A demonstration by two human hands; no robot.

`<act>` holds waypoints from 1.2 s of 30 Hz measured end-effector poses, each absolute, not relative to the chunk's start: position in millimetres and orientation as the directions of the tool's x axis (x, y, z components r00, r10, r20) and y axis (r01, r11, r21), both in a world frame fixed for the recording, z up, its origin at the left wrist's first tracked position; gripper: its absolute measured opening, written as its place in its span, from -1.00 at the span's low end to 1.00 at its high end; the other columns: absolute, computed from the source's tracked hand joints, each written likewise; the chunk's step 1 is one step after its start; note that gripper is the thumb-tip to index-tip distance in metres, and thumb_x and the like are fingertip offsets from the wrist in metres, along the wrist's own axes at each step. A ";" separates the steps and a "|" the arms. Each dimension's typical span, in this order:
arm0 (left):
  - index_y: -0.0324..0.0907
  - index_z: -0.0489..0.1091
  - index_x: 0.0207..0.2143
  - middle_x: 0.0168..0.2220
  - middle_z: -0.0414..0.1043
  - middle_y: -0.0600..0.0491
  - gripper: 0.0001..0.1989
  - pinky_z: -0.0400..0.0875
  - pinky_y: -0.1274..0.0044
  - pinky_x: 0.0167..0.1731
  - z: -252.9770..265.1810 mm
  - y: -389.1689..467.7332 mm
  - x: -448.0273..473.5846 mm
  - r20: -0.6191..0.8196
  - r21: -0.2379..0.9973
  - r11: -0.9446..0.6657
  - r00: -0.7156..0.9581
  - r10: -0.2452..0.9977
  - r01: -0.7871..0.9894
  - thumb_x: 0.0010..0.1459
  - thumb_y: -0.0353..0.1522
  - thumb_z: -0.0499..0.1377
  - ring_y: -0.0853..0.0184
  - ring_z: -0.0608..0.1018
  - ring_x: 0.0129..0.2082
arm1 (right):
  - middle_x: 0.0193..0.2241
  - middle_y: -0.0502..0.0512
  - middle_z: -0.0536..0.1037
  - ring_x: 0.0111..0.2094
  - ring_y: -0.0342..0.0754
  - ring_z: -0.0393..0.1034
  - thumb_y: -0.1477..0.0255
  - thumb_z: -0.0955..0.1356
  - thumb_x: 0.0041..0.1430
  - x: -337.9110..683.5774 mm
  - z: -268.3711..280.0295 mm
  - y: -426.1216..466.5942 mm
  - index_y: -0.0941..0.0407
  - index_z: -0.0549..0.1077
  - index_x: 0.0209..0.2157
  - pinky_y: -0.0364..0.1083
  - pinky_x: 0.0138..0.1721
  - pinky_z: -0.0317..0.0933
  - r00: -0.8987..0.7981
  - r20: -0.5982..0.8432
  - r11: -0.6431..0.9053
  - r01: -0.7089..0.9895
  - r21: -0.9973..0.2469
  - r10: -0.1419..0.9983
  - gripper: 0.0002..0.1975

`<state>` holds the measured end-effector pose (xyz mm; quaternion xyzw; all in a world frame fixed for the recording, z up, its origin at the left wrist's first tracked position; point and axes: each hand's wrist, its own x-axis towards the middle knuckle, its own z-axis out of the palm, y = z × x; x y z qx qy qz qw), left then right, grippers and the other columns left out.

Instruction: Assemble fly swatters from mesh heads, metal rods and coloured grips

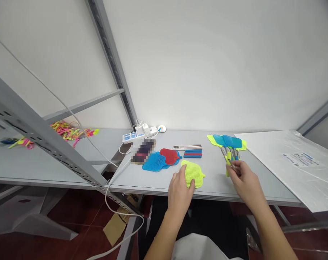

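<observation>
My left hand (179, 191) has its thumb and fingers on a yellow-green mesh fly swatter head (193, 172), gripping it near the table's front edge. My right hand (244, 178) pinches a yellow-green handle (228, 157) with a short grey metal piece by the fingertips; the fingers partly cover it. Just behind that hand lies a fanned pile of fly swatters with blue heads (233, 141) and yellow-green ones. Left of centre are loose blue swatter heads (154, 161) and a red swatter head (169, 156). Thin metal rods (187, 147) lie beside red and blue handle tubes (192, 154).
A white power strip (137, 135) with plugs and cables sits at the back left. A blurred-out item (143, 151) lies before it. A grey shelf post (44, 130) rises on the left. A white wrapped sheet (277, 162) covers the table's right side.
</observation>
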<state>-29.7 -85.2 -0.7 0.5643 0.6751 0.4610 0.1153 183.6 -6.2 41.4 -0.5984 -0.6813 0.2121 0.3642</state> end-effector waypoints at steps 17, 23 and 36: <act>-0.14 0.41 0.00 0.01 0.37 -0.14 -0.68 0.27 0.30 0.03 20.0 -95.5 -32.0 0.416 0.837 -0.238 -0.289 0.862 0.493 0.33 -0.22 0.00 0.13 0.40 0.02 | -0.46 -0.02 0.39 -0.54 -0.17 0.15 0.22 0.38 0.15 157.0 48.8 -68.7 0.11 0.40 -0.31 -0.15 -0.51 0.09 -0.066 0.251 0.258 0.131 -0.957 0.966 -0.76; -0.13 0.41 -0.02 -0.26 0.46 -0.01 -0.67 0.39 0.51 -0.27 54.1 -118.0 -23.8 0.251 0.951 -0.253 0.034 0.967 0.177 0.31 -0.16 0.05 0.30 0.49 -0.30 | -0.55 -0.08 0.31 -0.53 -0.18 0.10 0.26 0.39 0.15 138.1 46.3 -80.8 0.12 0.44 -0.33 -0.16 -0.48 0.07 -0.316 0.203 0.227 0.042 -0.973 0.927 -0.79; -0.19 0.44 -0.13 -0.51 0.12 0.14 -0.59 0.06 0.54 -0.53 15.0 -116.4 -44.6 0.070 0.997 -0.071 -0.093 0.993 -0.009 0.33 -0.10 -0.02 0.42 0.15 -0.54 | -0.73 -0.22 0.00 -0.71 -0.27 -0.19 0.25 0.29 0.29 147.4 36.5 -66.1 0.11 0.50 -0.25 -0.20 -0.67 -0.21 -0.173 0.070 -0.011 -0.425 -0.905 0.982 -0.76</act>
